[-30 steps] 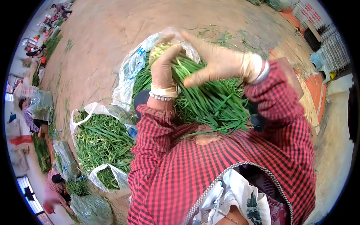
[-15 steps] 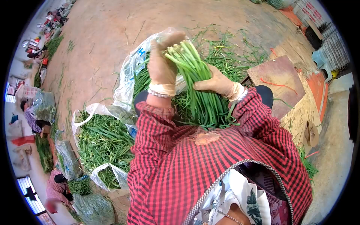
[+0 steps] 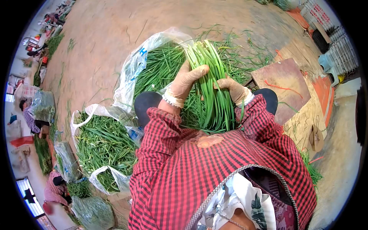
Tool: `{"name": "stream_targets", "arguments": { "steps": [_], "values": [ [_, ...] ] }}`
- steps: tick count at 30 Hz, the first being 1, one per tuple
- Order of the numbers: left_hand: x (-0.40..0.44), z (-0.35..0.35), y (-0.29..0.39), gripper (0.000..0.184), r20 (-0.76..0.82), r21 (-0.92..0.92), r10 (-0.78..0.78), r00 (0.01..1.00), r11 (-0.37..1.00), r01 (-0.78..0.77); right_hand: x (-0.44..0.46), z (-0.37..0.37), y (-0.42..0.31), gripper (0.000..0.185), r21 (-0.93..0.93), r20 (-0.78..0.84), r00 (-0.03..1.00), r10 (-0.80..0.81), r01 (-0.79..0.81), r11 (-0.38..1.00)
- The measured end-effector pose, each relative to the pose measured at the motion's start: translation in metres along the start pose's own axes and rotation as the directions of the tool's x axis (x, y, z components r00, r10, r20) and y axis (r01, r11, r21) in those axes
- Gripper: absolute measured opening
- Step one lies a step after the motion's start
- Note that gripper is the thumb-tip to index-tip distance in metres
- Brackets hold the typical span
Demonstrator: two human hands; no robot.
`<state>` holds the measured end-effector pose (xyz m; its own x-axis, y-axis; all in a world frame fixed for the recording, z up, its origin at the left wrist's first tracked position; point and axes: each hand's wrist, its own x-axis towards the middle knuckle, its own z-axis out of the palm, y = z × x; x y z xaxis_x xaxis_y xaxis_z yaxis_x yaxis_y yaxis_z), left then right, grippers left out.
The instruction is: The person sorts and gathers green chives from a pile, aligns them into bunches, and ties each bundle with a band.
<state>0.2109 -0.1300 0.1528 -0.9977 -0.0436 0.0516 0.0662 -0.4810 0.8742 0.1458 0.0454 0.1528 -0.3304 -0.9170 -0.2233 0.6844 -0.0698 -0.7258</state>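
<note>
From here, the head view shows the left hand (image 3: pixel 183 83) and right hand (image 3: pixel 234 91), both gloved, pressed around a bunch of chives (image 3: pixel 211 86) upright between them, pale ends up, left thumb across the stems. A plastic bag (image 3: pixel 124 82) of greens sits left of the grip. I'd call this step steadying the bunch; the next move calls for even pressure, so nothing slips out
</note>
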Motion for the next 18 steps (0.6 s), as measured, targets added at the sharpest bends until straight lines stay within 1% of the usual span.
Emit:
{"name": "stream_targets", "arguments": {
  "steps": [1,2,3,4,5,6,7,9,10,11,12,13,14,15,16,17,18],
  "values": [
    [0.003,0.002,0.003,0.080,-0.023,0.027,0.034,0.999,0.999,-0.033,0.002,-0.002,-0.002,0.045,-0.075,0.016,1.000,0.002,-0.001,0.997],
    [0.006,0.003,0.007,0.080,-0.057,0.040,0.074,0.996,0.997,-0.071,0.008,-0.003,-0.006,0.048,-0.337,0.014,0.997,-0.076,0.076,0.938],
    [0.007,0.007,0.010,0.080,-0.053,0.041,0.071,0.996,0.997,-0.069,0.010,0.000,-0.005,0.048,-0.335,0.012,0.997,-0.080,0.079,0.939],
    [0.007,0.013,0.014,0.079,-0.087,-0.008,0.109,0.990,0.994,-0.110,0.012,0.005,-0.003,0.051,-0.507,-0.007,0.989,-0.149,0.125,0.853],
    [0.007,0.019,0.017,0.078,-0.124,-0.056,0.144,0.982,0.987,-0.152,0.013,0.010,-0.004,0.054,-0.660,-0.013,0.976,-0.219,0.157,0.735],
    [0.007,0.024,0.022,0.074,-0.158,-0.078,0.128,0.979,0.987,-0.142,0.014,0.011,-0.005,0.059,-0.790,-0.015,0.971,-0.239,0.134,0.599],
    [0.008,0.023,0.024,0.074,-0.159,-0.075,0.126,0.979,0.987,-0.139,0.015,0.014,-0.005,0.059,-0.787,-0.015,0.971,-0.240,0.137,0.602],
    [0.009,0.017,0.029,0.068,-0.139,0.020,0.072,0.988,0.997,-0.070,0.017,0.022,-0.011,0.063,-0.922,-0.056,0.985,-0.163,0.011,0.387],
    [0.008,0.020,0.030,0.052,-0.178,0.066,0.106,0.978,0.993,-0.095,0.014,0.026,-0.028,0.070,-0.943,-0.064,0.998,-0.006,-0.058,0.328],
    [0.007,0.025,0.032,0.047,-0.206,0.184,0.154,0.966,0.976,-0.117,0.007,0.028,-0.045,0.081,-0.941,-0.047,0.996,0.081,-0.071,0.332],
    [0.008,0.027,0.030,0.047,-0.181,0.259,0.179,0.967,0.957,-0.129,0.006,0.016,-0.055,0.090,-0.961,0.115,0.993,-0.039,0.121,0.247],
    [0.008,0.024,0.028,0.048,-0.158,0.344,0.211,0.965,0.927,-0.147,-0.002,0.026,-0.072,0.090,-0.946,0.149,0.970,-0.189,0.196,0.259],
    [0.008,0.025,0.025,0.049,-0.131,0.485,0.216,0.968,0.865,-0.128,-0.007,0.031,-0.089,0.085,-0.937,0.081,0.932,-0.354,0.192,0.292],
    [0.006,0.027,0.023,0.050,-0.112,0.613,0.213,0.971,0.784,-0.101,-0.011,0.049,-0.106,0.076,-0.865,-0.037,0.874,-0.484,0.214,0.453],
    [0.002,0.037,0.027,0.051,-0.062,0.760,0.214,0.975,0.644,-0.093,-0.007,0.051,-0.123,0.068,-0.893,0.092,0.739,-0.667,0.358,0.273],
    [-0.001,0.051,0.033,0.052,-0.020,0.871,0.197,0.980,0.484,-0.080,-0.003,0.067,-0.134,0.068,-0.876,0.131,0.736,-0.664,0.400,0.271],
    [-0.002,0.061,0.036,0.054,0.008,0.882,0.190,0.982,0.461,-0.097,-0.005,0.085,-0.143,0.064,-0.913,0.252,0.615,-0.747,0.408,0.028]
  ]
}}
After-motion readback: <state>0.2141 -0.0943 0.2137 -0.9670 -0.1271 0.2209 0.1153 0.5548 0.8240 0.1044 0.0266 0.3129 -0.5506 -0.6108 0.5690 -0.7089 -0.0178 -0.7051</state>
